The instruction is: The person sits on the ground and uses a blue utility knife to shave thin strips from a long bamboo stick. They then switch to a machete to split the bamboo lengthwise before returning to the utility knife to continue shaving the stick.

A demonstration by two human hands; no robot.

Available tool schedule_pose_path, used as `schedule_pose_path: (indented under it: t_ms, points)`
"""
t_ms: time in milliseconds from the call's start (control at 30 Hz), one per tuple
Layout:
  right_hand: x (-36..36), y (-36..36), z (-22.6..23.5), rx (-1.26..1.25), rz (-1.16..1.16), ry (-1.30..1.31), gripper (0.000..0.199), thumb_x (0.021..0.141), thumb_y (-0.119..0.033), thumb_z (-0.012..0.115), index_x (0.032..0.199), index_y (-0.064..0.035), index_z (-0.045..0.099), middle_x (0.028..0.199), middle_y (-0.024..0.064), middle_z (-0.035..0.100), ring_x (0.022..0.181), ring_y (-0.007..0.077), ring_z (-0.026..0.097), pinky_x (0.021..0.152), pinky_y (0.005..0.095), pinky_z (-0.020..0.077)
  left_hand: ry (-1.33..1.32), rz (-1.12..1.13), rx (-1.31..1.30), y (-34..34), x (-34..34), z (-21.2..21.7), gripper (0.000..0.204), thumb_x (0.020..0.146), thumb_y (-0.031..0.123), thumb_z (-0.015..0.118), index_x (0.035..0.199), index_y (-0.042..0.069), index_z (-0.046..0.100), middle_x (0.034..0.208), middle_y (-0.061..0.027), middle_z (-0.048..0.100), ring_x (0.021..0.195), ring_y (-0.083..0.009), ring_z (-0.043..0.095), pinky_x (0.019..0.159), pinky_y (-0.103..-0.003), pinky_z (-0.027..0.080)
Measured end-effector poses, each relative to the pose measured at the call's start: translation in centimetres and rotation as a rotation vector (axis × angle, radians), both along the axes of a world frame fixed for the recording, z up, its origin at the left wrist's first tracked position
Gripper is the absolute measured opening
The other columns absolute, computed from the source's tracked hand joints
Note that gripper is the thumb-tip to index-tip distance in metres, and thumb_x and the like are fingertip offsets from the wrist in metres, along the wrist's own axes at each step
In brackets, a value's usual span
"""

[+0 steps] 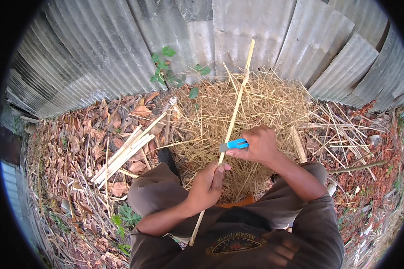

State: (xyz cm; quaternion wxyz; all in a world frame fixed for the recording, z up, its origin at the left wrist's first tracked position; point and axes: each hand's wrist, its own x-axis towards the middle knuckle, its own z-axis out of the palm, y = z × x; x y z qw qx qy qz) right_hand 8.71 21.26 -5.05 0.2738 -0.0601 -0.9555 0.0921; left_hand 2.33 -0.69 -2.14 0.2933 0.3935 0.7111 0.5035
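Note:
A long, pale strip of split wood or bamboo (234, 114) runs slantwise from my lap up toward the metal fence. My left hand (206, 186) is closed around its lower part, with the thumb lying along it. Just above, my right hand (257, 144) grips a blue-handled utility knife (237, 143). The knife's short grey blade lies across the strip, touching it or very close to it. Part of the handle is hidden by my fingers. Beneath the strip spreads a heap of thin straw-coloured shavings (265, 103).
Several pale split strips (125, 154) lie bundled on dry leaves to the left. Corrugated metal sheets (256, 31) stand along the far side, with a green leafy plant (161, 67) at their foot. More thin sticks (345, 139) are scattered at the right. My bent knees flank the shavings.

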Motion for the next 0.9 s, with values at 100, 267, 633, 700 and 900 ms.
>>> schedule_pose_path:
  t_ms: [100,267,633,700,900]
  points:
    - [-0.2,1.0,-0.2,0.057,0.004,0.069,0.077,0.070,-0.086,0.051,0.047,-0.0121,0.042,0.041,0.0014,0.041,0.034,0.0184,0.047,0.037,0.0340,0.0385,0.002,-0.005,-0.033,-0.1,-0.1,0.2,0.024,0.103,0.020,0.040,0.104,0.003,0.057,0.061,0.0045,0.038,0.054,-0.0033,0.036,0.051,-0.024,0.033]
    - [-1.2,4.5,-1.6,-0.018,-0.203,0.003,0.077,0.073,-0.084,0.050,0.047,-0.0111,0.048,0.039,0.0033,0.041,0.035,0.0213,0.047,0.039,0.0354,0.0394,-0.031,-0.055,0.011,0.2,0.3,-0.2,0.024,0.103,0.019,0.039,0.105,0.003,0.056,0.060,0.0046,0.037,0.053,-0.0037,0.035,0.049,-0.024,0.032]
    - [0.1,5.3,-2.4,-0.089,-0.331,-0.185,0.079,0.078,-0.082,0.045,0.049,-0.0098,0.056,0.038,0.0051,0.045,0.034,0.0218,0.049,0.036,0.0339,0.0392,0.014,-0.061,-0.084,-0.8,0.7,0.1,0.021,0.101,0.015,0.042,0.105,0.002,0.058,0.061,-0.0011,0.041,0.053,-0.0076,0.040,0.050,-0.028,0.035]
    - [-0.7,6.8,-0.6,-0.215,-0.409,-0.140,0.081,0.077,-0.085,0.041,0.048,-0.0109,0.056,0.037,0.0050,0.043,0.033,0.0214,0.048,0.035,0.0343,0.0381,-0.021,-0.091,-0.090,-1.1,1.3,0.4,0.021,0.101,0.014,0.042,0.105,0.002,0.059,0.062,-0.0019,0.042,0.053,-0.0087,0.040,0.050,-0.029,0.035]
    - [-0.9,3.0,-1.1,-0.010,-0.211,-0.054,0.077,0.078,-0.081,0.045,0.048,-0.0108,0.055,0.038,0.0048,0.045,0.035,0.0205,0.050,0.036,0.0366,0.0401,0.068,-0.036,0.028,-0.7,0.4,-0.6,0.015,0.099,0.011,0.044,0.104,0.003,0.056,0.055,-0.0044,0.041,0.044,-0.0124,0.041,0.046,-0.031,0.034]
